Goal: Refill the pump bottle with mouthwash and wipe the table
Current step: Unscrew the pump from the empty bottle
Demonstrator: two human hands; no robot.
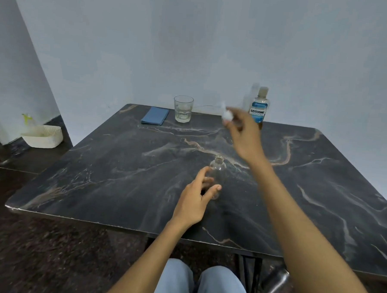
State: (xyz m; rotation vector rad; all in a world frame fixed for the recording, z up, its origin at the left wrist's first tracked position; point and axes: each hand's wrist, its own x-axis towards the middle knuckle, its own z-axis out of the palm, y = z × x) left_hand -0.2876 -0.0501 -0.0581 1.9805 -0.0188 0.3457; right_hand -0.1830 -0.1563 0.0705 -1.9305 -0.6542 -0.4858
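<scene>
Two bottles (pixel 216 176) (pixel 260 107), one glass (pixel 183 108), one cloth (pixel 155 115)

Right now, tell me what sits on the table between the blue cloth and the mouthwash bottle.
In the head view, a clear drinking glass stands between the blue cloth and the mouthwash bottle; the right hand, holding the pump top, also crosses that stretch.

left hand (pixel 194 196) at uncapped bottle (pixel 216 177); right hand (pixel 244 135) gripping pump (pixel 226 114)

Table (pixel 119 176) lies bare left; glass (pixel 183 108), mouthwash bottle (pixel 259 107) crowd back edge.
</scene>
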